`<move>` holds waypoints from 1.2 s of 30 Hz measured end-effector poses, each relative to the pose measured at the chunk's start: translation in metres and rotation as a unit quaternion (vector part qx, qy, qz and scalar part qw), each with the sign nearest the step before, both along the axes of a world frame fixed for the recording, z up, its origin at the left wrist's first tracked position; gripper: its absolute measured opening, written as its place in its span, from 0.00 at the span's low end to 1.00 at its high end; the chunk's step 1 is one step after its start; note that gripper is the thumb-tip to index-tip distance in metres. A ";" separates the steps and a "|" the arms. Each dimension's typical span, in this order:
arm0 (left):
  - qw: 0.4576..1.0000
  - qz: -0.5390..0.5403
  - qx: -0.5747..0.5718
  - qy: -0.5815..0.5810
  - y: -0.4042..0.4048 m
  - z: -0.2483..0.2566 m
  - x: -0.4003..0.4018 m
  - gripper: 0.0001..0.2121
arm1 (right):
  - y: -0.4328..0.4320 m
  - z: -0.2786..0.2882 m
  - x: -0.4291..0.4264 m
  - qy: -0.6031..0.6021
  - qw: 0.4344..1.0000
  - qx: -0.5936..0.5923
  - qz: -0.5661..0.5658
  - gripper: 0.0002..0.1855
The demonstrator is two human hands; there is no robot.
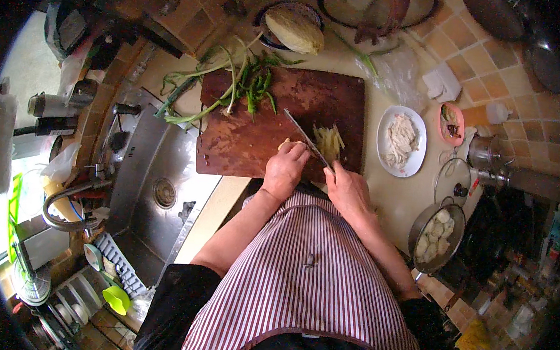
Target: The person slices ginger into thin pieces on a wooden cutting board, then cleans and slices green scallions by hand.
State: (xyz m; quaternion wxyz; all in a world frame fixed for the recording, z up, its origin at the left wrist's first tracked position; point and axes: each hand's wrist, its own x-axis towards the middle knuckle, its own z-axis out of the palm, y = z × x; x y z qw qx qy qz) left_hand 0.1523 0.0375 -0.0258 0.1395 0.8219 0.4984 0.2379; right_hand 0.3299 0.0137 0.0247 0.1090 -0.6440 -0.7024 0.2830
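Note:
My right hand grips the handle end of a kitchen knife, its blade slanting up and left over a dark wooden cutting board. My left hand presses a small yellowish piece of food on the board, left of the blade. Most of that piece is hidden under the fingers. Just right of the blade lies a pile of pale yellow-green cut strips. Green chili peppers and long scallions rest across the board's far left corner, some stalks hanging past its edge.
A stainless steel sink lies left. On the right are a white plate of pale shreds, a small pink dish, a glass lid and a pan of round pale pieces. A napa cabbage sits behind the board.

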 end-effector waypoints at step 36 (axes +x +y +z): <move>0.997 0.033 -0.016 0.061 -0.001 0.004 -0.007 0.12 | -0.001 0.013 -0.016 -0.050 0.998 -0.015 0.023 0.11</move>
